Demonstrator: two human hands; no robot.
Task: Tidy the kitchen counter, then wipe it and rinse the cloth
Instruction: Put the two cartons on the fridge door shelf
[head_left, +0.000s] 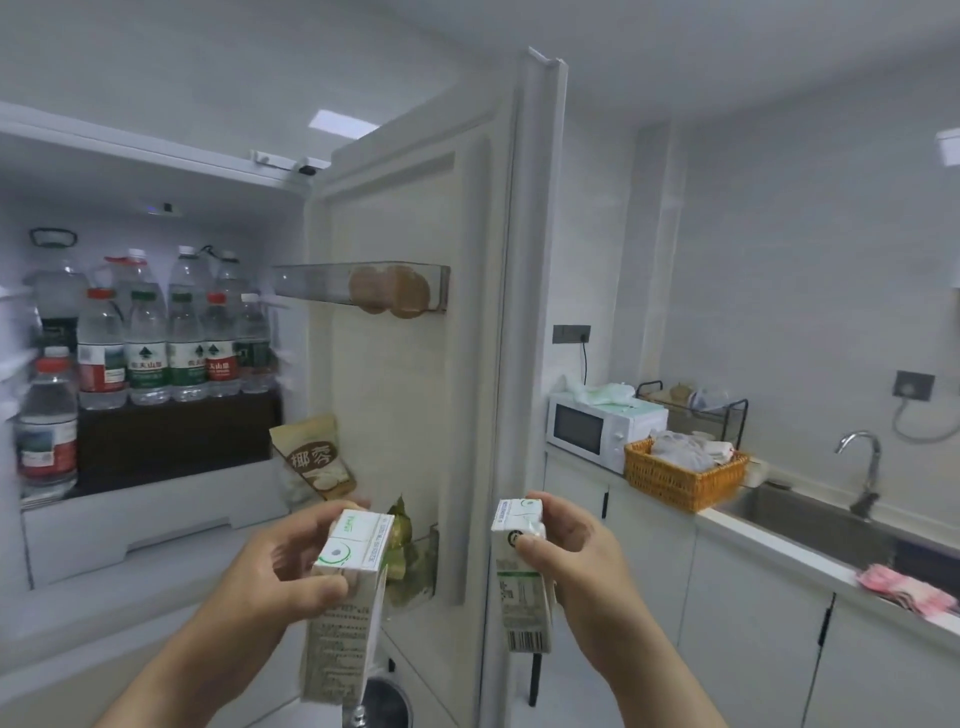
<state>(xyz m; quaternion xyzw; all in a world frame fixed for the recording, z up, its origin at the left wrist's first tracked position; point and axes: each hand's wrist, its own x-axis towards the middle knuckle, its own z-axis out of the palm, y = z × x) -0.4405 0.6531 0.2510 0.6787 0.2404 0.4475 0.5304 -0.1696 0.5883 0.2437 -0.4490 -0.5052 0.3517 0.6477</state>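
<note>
Left hand (280, 566) grips 1 milk carton (348, 587), fingers curled round its top. Right hand (576, 556) pinches another carton (519, 566) before the open fridge door (415, 389).

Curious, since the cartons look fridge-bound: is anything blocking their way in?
Nothing visible does. The door is open; the left hand holds the left carton and the right hand the right carton before the fridge. Bottles fill one shelf.

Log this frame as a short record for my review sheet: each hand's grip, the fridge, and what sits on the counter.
left hand: grips a milk carton
right hand: grips a second carton
fridge door: open, water bottles on the shelf inside
counter: microwave, wicker basket, pink cloth at the front edge
</note>
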